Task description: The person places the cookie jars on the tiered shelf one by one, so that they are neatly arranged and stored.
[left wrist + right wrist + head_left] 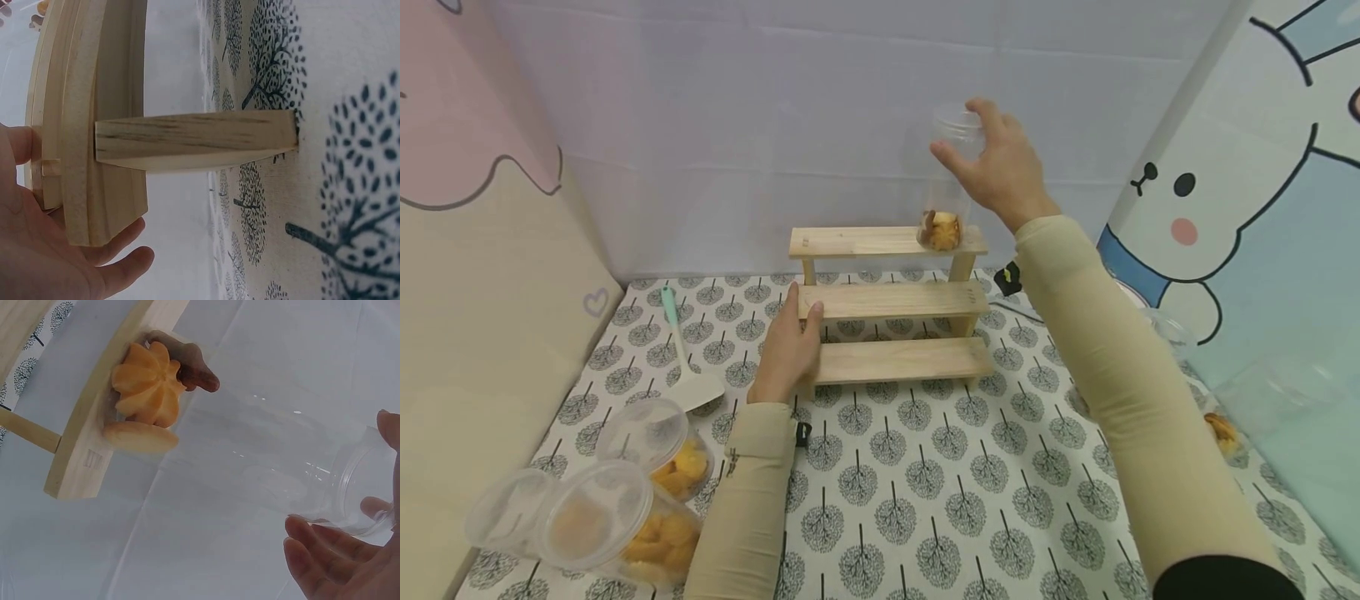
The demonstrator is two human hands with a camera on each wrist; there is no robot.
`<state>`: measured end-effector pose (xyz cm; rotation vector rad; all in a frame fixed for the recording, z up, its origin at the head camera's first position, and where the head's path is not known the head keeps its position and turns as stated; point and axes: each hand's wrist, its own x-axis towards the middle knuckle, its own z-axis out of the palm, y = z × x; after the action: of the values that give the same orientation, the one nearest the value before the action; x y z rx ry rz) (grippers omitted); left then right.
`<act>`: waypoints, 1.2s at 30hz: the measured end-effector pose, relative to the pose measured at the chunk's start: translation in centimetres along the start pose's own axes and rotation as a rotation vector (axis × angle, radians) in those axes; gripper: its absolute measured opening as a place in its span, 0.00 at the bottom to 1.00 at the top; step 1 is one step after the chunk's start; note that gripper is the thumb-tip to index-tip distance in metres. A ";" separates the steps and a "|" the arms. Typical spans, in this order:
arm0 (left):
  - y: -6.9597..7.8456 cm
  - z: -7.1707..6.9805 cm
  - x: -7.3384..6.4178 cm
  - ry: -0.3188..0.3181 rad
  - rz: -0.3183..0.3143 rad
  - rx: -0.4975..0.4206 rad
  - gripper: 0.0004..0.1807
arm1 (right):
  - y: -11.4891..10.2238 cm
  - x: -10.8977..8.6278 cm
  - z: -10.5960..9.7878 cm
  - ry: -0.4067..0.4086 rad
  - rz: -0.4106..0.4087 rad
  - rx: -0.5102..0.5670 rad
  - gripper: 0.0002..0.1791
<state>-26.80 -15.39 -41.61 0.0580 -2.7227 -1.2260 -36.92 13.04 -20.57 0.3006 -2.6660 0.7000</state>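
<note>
A three-tier wooden rack (891,302) stands on the cloth. My left hand (789,350) grips the left end of its middle shelf; in the left wrist view, the fingers (125,272) reach around the shelf's end. On the right part of the top shelf, a tall clear jar (951,179) stands upright with a few cookies (942,231) at its bottom. My right hand (1003,167) holds this jar by its upper end. The right wrist view shows the fingers (331,556) and thumb around the jar's rim, with a swirled cookie (147,381) at the far end.
Several lidded clear containers with yellow-orange food, including one jar (662,529), sit at the front left. Behind them lies a white spatula (694,390) with a mint handle. Another clear jar (1262,400) lies at the right edge, past my right arm. A white backdrop (737,125) hangs behind the rack.
</note>
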 end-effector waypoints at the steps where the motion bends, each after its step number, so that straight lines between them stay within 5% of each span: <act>1: 0.0 0.0 0.0 -0.001 0.000 0.001 0.43 | 0.0 -0.1 -0.1 -0.006 0.003 0.000 0.49; 10: 0.1 -0.1 0.0 -0.016 0.004 0.008 0.43 | -0.2 -2.8 -2.4 -0.029 -0.007 0.027 0.56; 19: -0.5 -0.6 0.4 -0.008 -0.009 -0.001 0.44 | 1.1 -9.2 -4.5 -0.108 -0.162 -0.049 0.51; 36: -1.8 -0.9 1.0 -0.015 -0.010 0.001 0.45 | 13.1 -20.9 -5.8 0.006 0.076 -0.108 0.49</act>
<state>-27.65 -17.35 -42.24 0.0624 -2.7391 -1.2330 -20.05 29.49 -29.83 0.1688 -2.7091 0.5753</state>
